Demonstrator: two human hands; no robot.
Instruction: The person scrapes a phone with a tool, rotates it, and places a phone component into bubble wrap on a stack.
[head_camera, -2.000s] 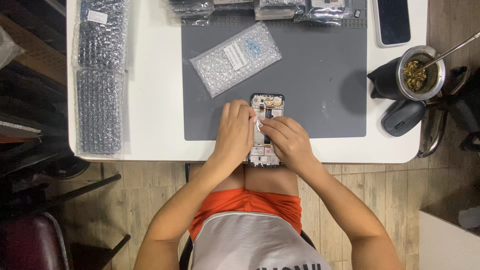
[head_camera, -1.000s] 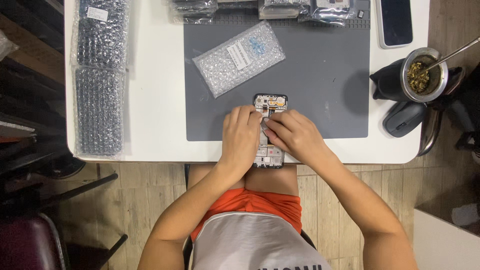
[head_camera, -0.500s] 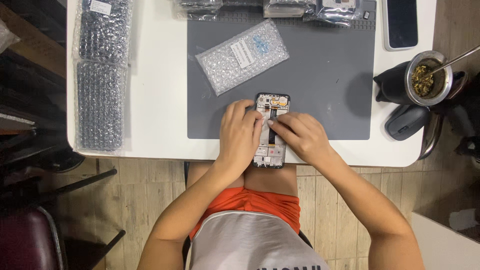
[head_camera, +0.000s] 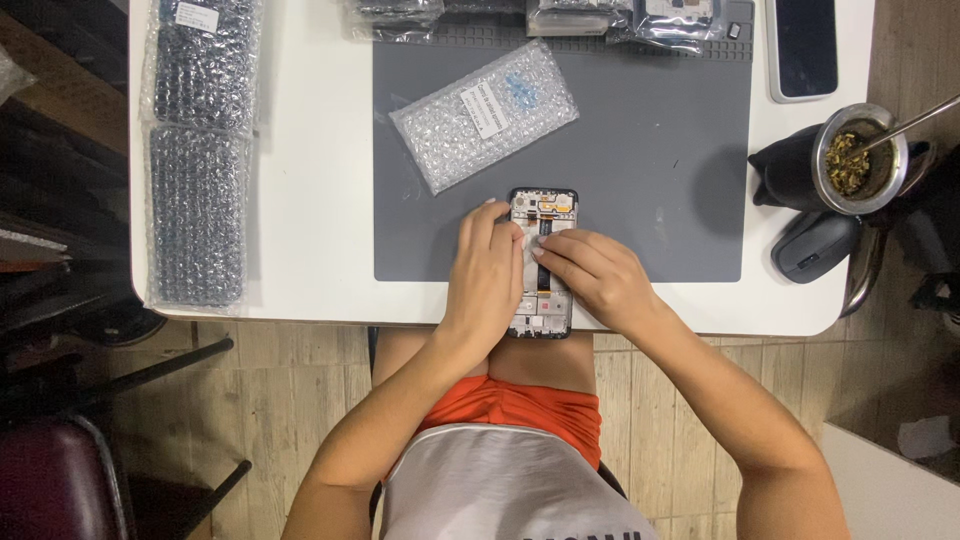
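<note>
Overhanging the table's (head_camera: 300, 250) near edge, the opened phone (head_camera: 541, 262) is pinned by the left hand (head_camera: 487, 280), flat on it; right hand (head_camera: 590, 275) fingertips are pinched at its centre. A slip could drop it or tear a connector.

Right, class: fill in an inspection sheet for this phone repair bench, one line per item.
Surface: white table with grey work mat.
Job's things: opened phone, back up, circuitry showing, at the mat's near edge.
Clutter: bubble-wrap pouch, bubble-wrap packs, more bagged parts, flat phone, metal cup with straw, mouse.
Hands: left hand and right hand both rest on the phone, fingertips on its middle.
Cables: nothing seen.
Surroundings: wooden floor, dark chair.
</note>
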